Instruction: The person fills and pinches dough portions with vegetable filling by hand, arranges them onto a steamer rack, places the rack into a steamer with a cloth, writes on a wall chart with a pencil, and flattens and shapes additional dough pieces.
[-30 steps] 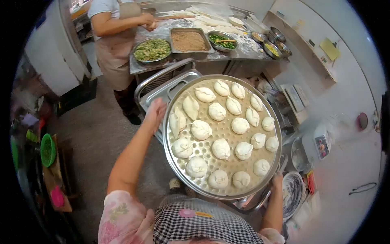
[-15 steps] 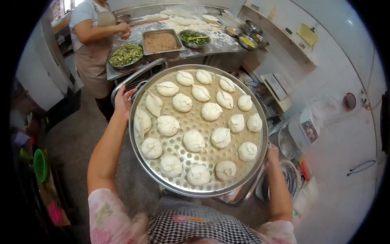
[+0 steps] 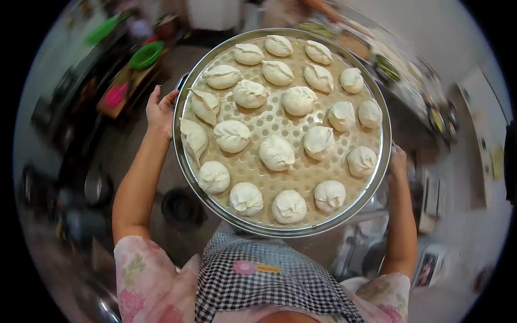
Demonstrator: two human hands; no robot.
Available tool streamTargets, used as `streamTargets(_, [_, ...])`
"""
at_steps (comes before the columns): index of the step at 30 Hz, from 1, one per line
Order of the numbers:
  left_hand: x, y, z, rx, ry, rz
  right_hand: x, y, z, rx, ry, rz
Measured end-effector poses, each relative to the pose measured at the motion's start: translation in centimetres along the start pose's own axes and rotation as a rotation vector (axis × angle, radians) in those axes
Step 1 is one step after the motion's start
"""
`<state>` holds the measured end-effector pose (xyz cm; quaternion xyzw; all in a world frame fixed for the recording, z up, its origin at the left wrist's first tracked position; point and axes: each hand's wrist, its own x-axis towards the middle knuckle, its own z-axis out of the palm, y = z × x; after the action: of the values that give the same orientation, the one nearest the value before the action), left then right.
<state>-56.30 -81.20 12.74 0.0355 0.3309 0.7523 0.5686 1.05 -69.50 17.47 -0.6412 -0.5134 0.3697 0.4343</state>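
Both of my hands carry a large round metal steamer tray (image 3: 253, 230) in front of my chest. My left hand (image 3: 161, 110) grips the handle at its left side, and my right hand (image 3: 397, 161) has hold of its right side, the fingers partly hidden by the rim. Several white filled buns (image 3: 277, 153) sit spaced out on the perforated tan liner (image 3: 272, 118). Most are round and pleated; some, toward the far and left edges, are longer with a pinched seam.
Behind the tray, a floured worktable (image 3: 409, 99) holds blurred pans and bowls, with a co-worker's arm (image 3: 323, 9) beside it. Green basins (image 3: 146, 55) and a pink item (image 3: 116, 95) are at the upper left. A black round object (image 3: 180, 208) is on the floor.
The view has swung round, so the worktable and co-worker now appear farther up and right. My left hand has closed on the tray's left side, and the tray is held higher, off the trolley.
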Motion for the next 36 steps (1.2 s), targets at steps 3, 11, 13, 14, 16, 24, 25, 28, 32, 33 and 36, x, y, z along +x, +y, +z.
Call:
streamTargets(3, [-6.9,0.0,0.6,0.023,0.095,0.120,2.6,1.8,0.6,0.150,-0.120,0.017])
streamTargets(11, [-1.4,0.7,2.7,0.054,0.178,0.062,4.6,6.6,0.9,0.200,-0.113,0.114])
streamTargets(13, [-0.3,-0.2,2.0,0.034,0.192,0.073,3.9,5.4,1.1,0.284,-0.100,0.133])
streamTargets(14, [-1.3,-0.7,2.5,0.052,0.257,0.103,3.6,3.5,1.0,0.139,-0.183,0.137])
streamTargets(16, [-1.4,-2.0,0.2,-0.052,0.210,0.100,7.1,6.0,0.1,0.096,-0.204,-0.015])
streamTargets(24, [-0.9,-6.5,-5.9,-0.151,0.238,0.094,11.4,7.1,0.1,-0.167,-0.225,-0.393])
streamTargets(25, [-0.7,-6.9,-6.2,-0.195,0.214,0.100,11.3,6.6,0.4,-0.130,-0.241,-0.407])
streamTargets(28, [-1.3,-5.0,-4.4,-0.113,0.288,0.099,7.6,5.4,2.4,-0.083,-0.228,-0.259])
streamTargets(32, [-2.6,-3.7,-2.7,-0.059,0.315,0.109,8.2,8.3,2.9,0.012,-0.276,-0.204])
streamTargets(33, [-2.4,-3.7,-3.2,-0.093,0.230,0.095,7.4,7.4,3.4,0.085,-0.266,-0.147])
streamTargets(36, [-4.1,-3.1,-0.1,0.063,0.337,0.096,8.1,10.8,2.6,-0.077,-0.271,-0.237])
